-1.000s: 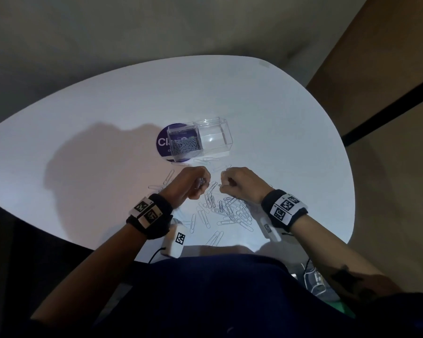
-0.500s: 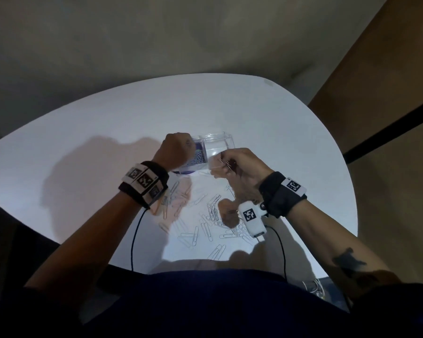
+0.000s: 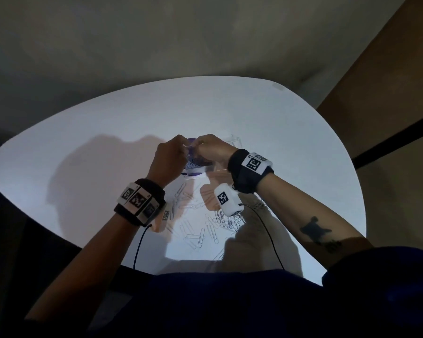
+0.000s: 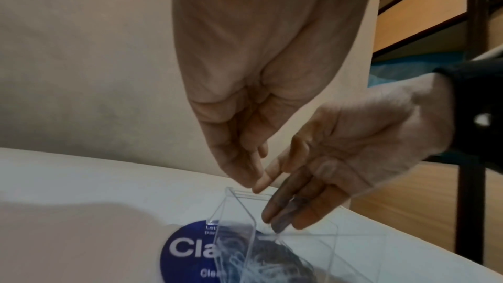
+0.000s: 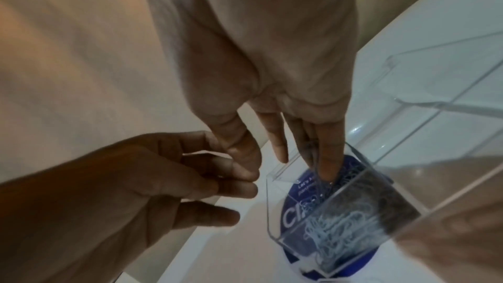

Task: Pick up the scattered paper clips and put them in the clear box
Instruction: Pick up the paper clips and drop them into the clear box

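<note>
The clear box (image 3: 200,167) sits on a blue round sticker (image 4: 185,251) at mid table, with a pile of paper clips (image 5: 340,227) inside. Its clear lid (image 5: 435,76) lies open to the right. Both hands are above the box's far end. My right hand (image 5: 307,167) points straight fingers down into the box, and its fingertips (image 5: 328,171) are below the rim. My left hand (image 4: 253,180) hangs beside the rim with loose fingers and nothing plainly held. Several loose paper clips (image 3: 200,230) lie scattered on the table nearer to me.
The white rounded table (image 3: 83,167) extends left and far beyond the box. A wall stands behind it and a wooden floor (image 3: 388,191) shows on the right. Cables from the wrist cameras (image 3: 230,201) trail over the near edge.
Both hands have risen from the scattered clips near me and moved forward to the box. The right hand's pinch has become straight fingers inside the box.
</note>
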Demonstrator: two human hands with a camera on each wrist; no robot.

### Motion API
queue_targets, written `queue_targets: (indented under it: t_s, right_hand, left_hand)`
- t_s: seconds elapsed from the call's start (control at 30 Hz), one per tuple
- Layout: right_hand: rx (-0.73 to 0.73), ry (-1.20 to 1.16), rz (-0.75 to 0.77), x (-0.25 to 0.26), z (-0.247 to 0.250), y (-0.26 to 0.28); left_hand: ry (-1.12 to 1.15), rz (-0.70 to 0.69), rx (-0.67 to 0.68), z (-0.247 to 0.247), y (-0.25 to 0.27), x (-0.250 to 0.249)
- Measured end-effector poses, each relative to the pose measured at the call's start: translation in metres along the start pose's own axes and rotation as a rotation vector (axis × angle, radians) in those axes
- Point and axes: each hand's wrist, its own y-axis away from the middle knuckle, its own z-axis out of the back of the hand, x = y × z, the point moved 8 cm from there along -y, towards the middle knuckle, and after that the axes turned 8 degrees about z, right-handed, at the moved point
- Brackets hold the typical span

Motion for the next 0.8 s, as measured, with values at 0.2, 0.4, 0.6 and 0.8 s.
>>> queue_targets:
  t_s: [0.2,0.4,0.6,0.8]
  right_hand:
    - [-0.123,0.000,0.123,-0.003,0.024,0.025]
    - [-0.301,0.039,0.247,-0.043,0.049,0.079]
    - [-0.038,0.363,0.351,-0.104,0.008,0.117]
    - [0.052,0.605,0.392,-0.129,-0.024,0.126]
  left_hand:
    - [-0.039,-0.069,0.008,-0.021,0.037,-0.002]
    - [-0.098,-0.171,0.346,-0.086,0.074,0.001]
    - [-0.281,-0.337,0.406,-0.118,0.099,0.003]
    - [-0.299,-0.390,0.341,-0.114,0.096,0.005]
